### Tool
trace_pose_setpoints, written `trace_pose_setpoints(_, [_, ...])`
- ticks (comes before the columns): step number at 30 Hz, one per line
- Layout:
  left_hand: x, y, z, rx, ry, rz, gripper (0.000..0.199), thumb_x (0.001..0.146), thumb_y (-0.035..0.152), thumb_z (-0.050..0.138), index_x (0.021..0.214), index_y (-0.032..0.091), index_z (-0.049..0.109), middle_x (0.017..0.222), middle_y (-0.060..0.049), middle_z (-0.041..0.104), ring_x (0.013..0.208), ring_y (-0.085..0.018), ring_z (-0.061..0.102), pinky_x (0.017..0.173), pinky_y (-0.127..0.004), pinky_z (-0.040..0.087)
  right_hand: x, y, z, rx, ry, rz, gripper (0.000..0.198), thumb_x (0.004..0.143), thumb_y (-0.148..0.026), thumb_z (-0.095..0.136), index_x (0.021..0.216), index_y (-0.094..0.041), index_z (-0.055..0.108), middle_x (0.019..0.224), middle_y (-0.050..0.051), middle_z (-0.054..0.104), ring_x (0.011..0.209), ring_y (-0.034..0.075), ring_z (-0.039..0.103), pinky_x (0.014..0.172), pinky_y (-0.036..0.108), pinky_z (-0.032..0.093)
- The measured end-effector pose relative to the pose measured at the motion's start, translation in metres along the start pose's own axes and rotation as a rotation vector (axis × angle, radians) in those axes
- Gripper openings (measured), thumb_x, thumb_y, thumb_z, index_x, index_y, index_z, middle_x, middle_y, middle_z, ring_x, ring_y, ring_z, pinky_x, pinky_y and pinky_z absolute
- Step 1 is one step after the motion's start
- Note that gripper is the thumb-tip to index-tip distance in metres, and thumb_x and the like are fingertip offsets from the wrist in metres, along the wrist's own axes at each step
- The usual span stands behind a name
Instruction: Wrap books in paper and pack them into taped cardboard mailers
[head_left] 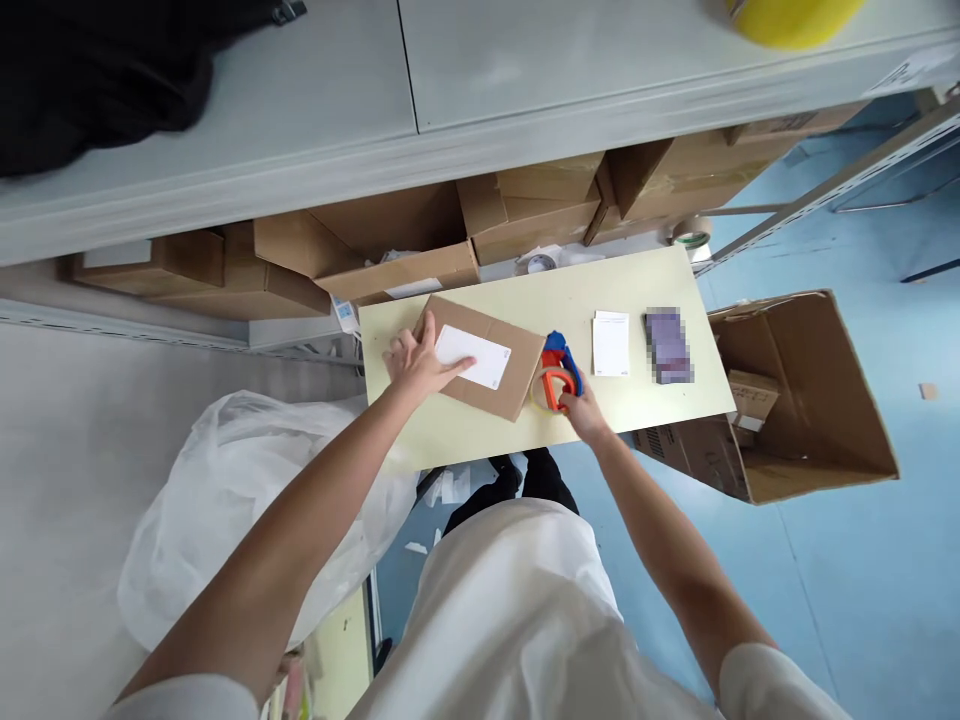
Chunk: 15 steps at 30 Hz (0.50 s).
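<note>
A brown cardboard box (487, 385) with a white label (474, 357) on its upper face lies at an angle on the pale tabletop (630, 280). My left hand (421, 365) rests on the box's left end, fingers spread, with the thumb reaching onto the label. At the box's right end, my right hand (583, 410) grips a blue and red tape dispenser (559, 365), which carries a roll of tape. Right of the dispenser lie a small stack of white labels (611, 345) and a purple blurred item (669, 345).
An open carton (832, 400) with a small box inside stands right of the table. Several cardboard boxes (397, 225) line the shelf behind, with tape rolls (540, 262) near them. A white plastic bag (247, 490) bulges at left. A grey upper shelf (487, 80) overhangs the far side.
</note>
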<state>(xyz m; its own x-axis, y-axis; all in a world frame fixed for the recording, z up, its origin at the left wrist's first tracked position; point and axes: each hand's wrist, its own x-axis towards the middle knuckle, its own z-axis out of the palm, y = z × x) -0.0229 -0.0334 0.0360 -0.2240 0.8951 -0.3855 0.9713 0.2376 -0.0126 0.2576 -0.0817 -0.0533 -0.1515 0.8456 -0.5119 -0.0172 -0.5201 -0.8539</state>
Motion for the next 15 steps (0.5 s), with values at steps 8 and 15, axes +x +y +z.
trace_pose_setpoints(8, [0.002,0.014,0.003,0.033,0.008,0.339,0.118,0.057,0.081,0.055,0.149,0.025,0.008,0.157,-0.014,0.000,0.141,-0.042,-0.003,0.108,-0.057,0.009,0.093,-0.068,-0.002,-0.046,-0.238,0.053,0.059,0.062,-0.005,0.049,0.119,-0.021,0.049,0.084,-0.004,0.061,0.076,0.013,0.051,0.068,0.025,0.043])
trace_pose_setpoints(15, [0.012,0.026,0.004,0.004,0.025,0.337,0.118,0.056,0.079,0.059,0.149,0.029,0.008,0.157,-0.010,-0.001,0.140,-0.043,-0.003,0.108,-0.059,0.002,0.077,-0.062,-0.008,-0.099,-0.264,0.048,0.062,0.062,-0.006,0.048,0.122,-0.023,0.048,0.099,-0.001,0.062,0.083,0.015,0.053,0.072,0.027,0.044])
